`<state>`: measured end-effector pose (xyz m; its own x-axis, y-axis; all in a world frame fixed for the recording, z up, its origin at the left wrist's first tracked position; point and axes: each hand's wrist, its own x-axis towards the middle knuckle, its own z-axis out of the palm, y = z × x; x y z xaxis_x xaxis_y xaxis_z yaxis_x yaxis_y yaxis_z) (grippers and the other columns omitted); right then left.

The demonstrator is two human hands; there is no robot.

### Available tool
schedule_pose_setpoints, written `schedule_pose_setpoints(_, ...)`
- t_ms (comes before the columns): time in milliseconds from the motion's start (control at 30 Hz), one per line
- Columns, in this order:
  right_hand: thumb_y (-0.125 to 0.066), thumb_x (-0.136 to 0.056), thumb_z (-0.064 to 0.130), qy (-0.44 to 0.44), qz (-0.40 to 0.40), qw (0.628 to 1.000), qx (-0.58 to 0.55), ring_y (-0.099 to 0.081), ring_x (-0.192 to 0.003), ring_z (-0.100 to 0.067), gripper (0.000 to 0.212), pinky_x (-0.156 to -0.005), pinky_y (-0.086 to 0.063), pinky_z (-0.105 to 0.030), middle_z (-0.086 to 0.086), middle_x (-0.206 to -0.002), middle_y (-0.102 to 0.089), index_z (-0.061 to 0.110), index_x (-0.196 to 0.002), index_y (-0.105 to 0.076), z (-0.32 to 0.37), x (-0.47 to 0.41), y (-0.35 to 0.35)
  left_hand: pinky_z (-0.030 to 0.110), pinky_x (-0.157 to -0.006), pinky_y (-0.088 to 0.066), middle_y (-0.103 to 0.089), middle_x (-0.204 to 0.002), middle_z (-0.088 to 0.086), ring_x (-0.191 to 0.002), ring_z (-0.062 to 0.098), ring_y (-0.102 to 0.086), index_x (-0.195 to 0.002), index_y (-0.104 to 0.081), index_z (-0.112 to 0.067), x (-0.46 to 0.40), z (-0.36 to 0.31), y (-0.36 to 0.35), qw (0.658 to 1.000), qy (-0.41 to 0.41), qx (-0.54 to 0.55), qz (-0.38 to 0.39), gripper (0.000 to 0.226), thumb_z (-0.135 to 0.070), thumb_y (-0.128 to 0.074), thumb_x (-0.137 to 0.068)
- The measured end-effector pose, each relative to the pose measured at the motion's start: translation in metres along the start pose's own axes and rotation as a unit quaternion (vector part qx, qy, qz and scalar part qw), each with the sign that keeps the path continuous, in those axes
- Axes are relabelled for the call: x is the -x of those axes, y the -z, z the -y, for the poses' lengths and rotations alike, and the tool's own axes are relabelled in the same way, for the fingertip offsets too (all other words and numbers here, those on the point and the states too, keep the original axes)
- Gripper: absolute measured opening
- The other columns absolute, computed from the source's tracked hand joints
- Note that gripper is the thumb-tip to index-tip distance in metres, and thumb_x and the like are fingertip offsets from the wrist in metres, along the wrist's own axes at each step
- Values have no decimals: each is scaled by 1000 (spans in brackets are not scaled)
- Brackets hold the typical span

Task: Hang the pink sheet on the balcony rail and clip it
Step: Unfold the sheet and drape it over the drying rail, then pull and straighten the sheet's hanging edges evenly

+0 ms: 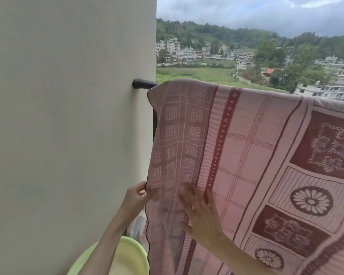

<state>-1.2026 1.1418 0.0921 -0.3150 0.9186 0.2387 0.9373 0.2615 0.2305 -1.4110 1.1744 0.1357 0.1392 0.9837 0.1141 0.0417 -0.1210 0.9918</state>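
No writing or brand readable anywhere; counts: 1 pink sheet (246, 155), 1 black rail (142, 83), 2 hands, 1 green basin (127, 259), 1 pale plastic bag (136, 225).

Sheet hangs draped over the rail, top fold running from the wall end off to the right edge of view; it covers nearly all the rail, only the short black stub at the wall (68, 116) shows; a dark upright bar shows just behind the sheet's left edge. Pattern: pink w/ dark red bands, a diamond-dot stripe, checked grid on the left; 4 panels visible at right, 2 w/ floral squares, 2 w/ round daisy motifs.

Left hand (136, 195) pinches the sheet's left edge low down, fingers behind the cloth, thumb in front; right hand (201, 211) lies flat on the sheet's front, fingers spread & straight, pressing the cloth, gripping nothing; blurred. The 2 hands are near each other, apart.

Basin sits at bottom left below the left forearm, bag just above it beside the sheet edge. Beyond: field, many pale buildings, wooded hill, cloudy sky.
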Motion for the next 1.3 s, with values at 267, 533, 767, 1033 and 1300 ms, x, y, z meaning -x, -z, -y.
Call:
schedule_pose_setpoints(267, -72, -70, 46, -68, 7, 997, -48, -37, -135, -32, 72, -109, -15, -59, -13, -145, -41, 17, -132, -50, -48, 53, -18, 27, -76, -46, -69, -87, 6, -82, 16, -61, -73, -70, -8, 44, 53, -76, 984, 86, -149, 43, 48, -54, -72, -61)
schedule_pose_setpoints(533, -51, -91, 39, -64, 137, 966, -207, -16, -144, -25, 67, -117, -18, -47, -7, -156, -18, 23, -148, -18, -68, 160, -56, 21, -88, -48, -70, -101, -5, -100, 10, -64, -110, -59, -13, 126, 59, -163, 998, 27, -63, 14, 24, -21, -59, -87)
schedule_pose_setpoints(767, -44, -70, 71, -18, 191, 924, -332, -22, -142, -14, 96, -113, -16, -27, 3, -156, -18, 22, -148, -17, -73, 227, -59, 41, -84, -50, -63, -88, 3, -84, 20, -60, -95, -53, -11, 178, 81, -214, 992, 68, -108, 5, 34, -38, -56, -75)
schedule_pose_setpoints(1033, -43, -87, 46, -39, 126, 940, -315, -38, -135, -29, 58, -106, -35, -55, -8, -143, -45, 15, -137, -44, -106, 295, -78, 30, -74, -44, -53, -80, 20, -78, 20, -48, -80, -60, 8, 249, 107, -277, 967, 130, -210, -59, 33, -24, -55, -84)
schedule_pose_setpoints(1300, -48, -92, 42, -68, 199, 944, -253, 2, -146, -24, 67, -117, -3, -52, -4, -158, -1, 24, -148, -15, -150, 311, -83, 17, -46, -24, -29, -56, -7, -50, 6, -26, -60, -31, -15, 280, 94, -281, 965, 163, -109, -177, 42, -36, -50, -91)
